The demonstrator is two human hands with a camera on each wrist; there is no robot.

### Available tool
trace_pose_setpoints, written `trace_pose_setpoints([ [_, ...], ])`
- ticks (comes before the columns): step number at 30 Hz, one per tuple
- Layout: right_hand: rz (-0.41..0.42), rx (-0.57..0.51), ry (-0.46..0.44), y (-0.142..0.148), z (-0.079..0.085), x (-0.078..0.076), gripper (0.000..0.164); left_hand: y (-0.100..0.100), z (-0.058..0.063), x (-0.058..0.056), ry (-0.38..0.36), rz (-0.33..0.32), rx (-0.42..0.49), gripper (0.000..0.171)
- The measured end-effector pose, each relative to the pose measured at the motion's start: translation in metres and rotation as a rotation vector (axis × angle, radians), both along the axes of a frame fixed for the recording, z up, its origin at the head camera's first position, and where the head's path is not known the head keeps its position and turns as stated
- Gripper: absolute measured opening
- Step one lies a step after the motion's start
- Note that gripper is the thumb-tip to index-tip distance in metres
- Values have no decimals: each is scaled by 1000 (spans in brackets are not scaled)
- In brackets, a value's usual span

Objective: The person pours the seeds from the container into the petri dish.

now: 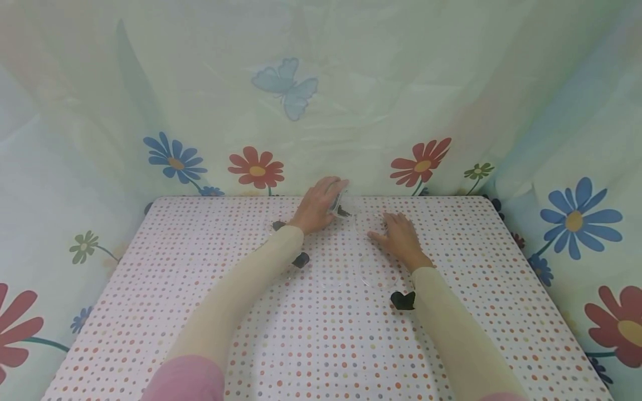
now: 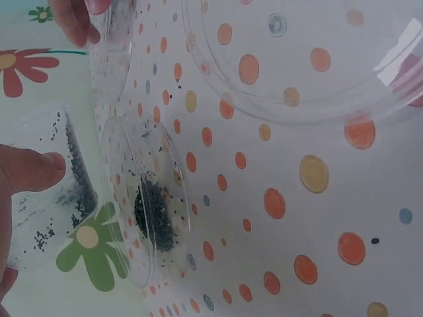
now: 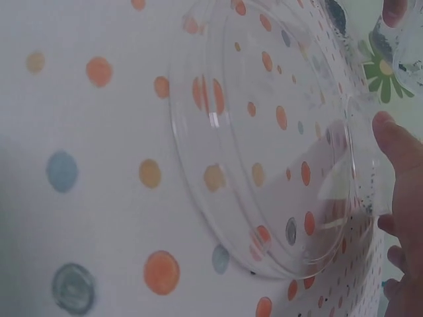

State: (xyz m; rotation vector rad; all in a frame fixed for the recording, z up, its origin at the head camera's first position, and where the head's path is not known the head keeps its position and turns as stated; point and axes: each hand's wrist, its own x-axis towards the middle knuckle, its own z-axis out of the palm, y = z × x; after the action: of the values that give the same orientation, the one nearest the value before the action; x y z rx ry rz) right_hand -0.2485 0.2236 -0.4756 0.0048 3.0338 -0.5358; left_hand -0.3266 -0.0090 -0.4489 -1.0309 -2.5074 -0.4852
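My left hand (image 1: 317,207) grips a small clear plastic bag (image 2: 49,191) with dark granules inside, its thumb flat against the film. The bag is tilted beside a clear petri dish (image 2: 117,142), where a heap of dark granules (image 2: 155,214) lies. To the right, my right hand (image 1: 398,236) holds a second clear dish (image 3: 365,158) between thumb and fingers. A few dark specks show in that dish. Closer to me, a large round clear dish or lid (image 3: 218,231) rests on the dotted tabletop.
The dotted table (image 1: 326,345) meets a flowered curtain (image 1: 351,145) at its back edge. Black shapes (image 1: 403,301) show beside both forearms; what they are is unclear. Faint outlines of more clear dishes lie near the left forearm. Several loose grains are scattered on the tabletop.
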Motion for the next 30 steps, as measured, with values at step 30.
trace_pose_setpoints([
  [30,-17,-17,18,3,-4,1,81,16,-3,-5,24,-1,-56,90],
])
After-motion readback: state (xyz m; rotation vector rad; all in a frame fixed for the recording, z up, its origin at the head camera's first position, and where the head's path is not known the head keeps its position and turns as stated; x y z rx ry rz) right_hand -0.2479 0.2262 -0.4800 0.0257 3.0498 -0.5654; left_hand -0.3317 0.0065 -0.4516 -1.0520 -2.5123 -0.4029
